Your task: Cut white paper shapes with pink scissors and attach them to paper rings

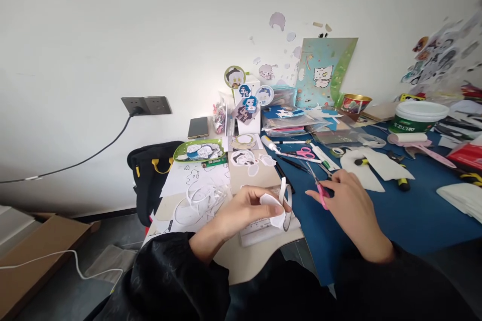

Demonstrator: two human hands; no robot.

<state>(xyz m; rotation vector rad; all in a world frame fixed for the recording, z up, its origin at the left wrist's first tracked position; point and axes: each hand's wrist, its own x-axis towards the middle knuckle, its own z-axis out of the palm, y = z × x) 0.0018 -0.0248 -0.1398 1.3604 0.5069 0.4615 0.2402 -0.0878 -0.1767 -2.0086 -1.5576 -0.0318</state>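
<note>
Pinched between the thumb and fingers of my left hand [254, 208] is a small white paper cutout [277, 218], with its back side showing. A narrow curled paper strip [288, 198] loops up beside it, close to the fingertips. My right hand [348, 200] has its fingers on the pink handle of a pair of scissors [322, 194], low over the blue mat. The blades point away from me, toward the pens. Part of the handle is hidden behind my fingers. A sheet with printed lines [259, 233] lies under my left hand.
White paper offcuts [203, 200] pile up on the left. Behind are a green tray [199, 150], other pink scissors [304, 153], a glue bottle [268, 143] and a phone [198, 128]. Pliers, a white-lidded tub [419, 116] and white pads [391, 163] occupy the right of the blue mat [399, 215].
</note>
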